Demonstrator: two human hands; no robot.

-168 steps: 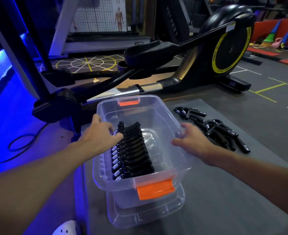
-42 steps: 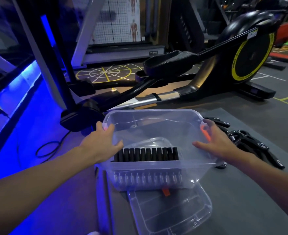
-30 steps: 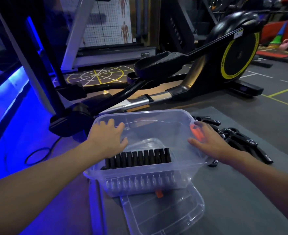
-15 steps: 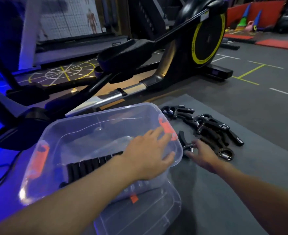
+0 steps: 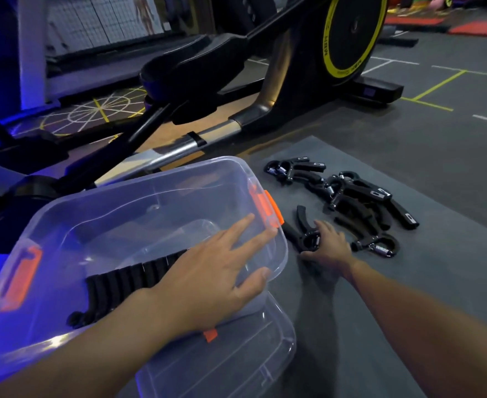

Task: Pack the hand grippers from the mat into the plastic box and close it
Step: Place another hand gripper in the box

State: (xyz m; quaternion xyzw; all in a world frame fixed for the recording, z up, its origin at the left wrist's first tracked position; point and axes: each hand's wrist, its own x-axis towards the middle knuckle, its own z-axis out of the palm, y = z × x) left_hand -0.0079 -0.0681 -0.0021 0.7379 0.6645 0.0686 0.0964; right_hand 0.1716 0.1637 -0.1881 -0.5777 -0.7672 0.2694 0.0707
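Observation:
The clear plastic box point(image 5: 150, 179) with orange latches stands open on the grey mat point(image 5: 423, 297). A tight row of black hand grippers point(image 5: 121, 280) lies inside it. My left hand point(image 5: 208, 282) rests with straight, spread fingers on the box's right end, thumb on the near rim. My right hand point(image 5: 327, 249) lies on the mat just right of the box. Its thumb and fingers curl round the coil end of one black hand gripper point(image 5: 302, 222). Beyond it lies a loose pile of several more hand grippers point(image 5: 351, 196).
The clear lid point(image 5: 236, 360) lies flat under the box's near end and sticks out toward me. A black and yellow elliptical trainer point(image 5: 348, 38) stands behind the box, its rail close to the far rim. Dark gym floor with painted lines stretches to the right.
Both hands turned the box, then let go of its sides. My left hand crossed to the box's right end. My right hand dropped to the mat and closed round one hand gripper.

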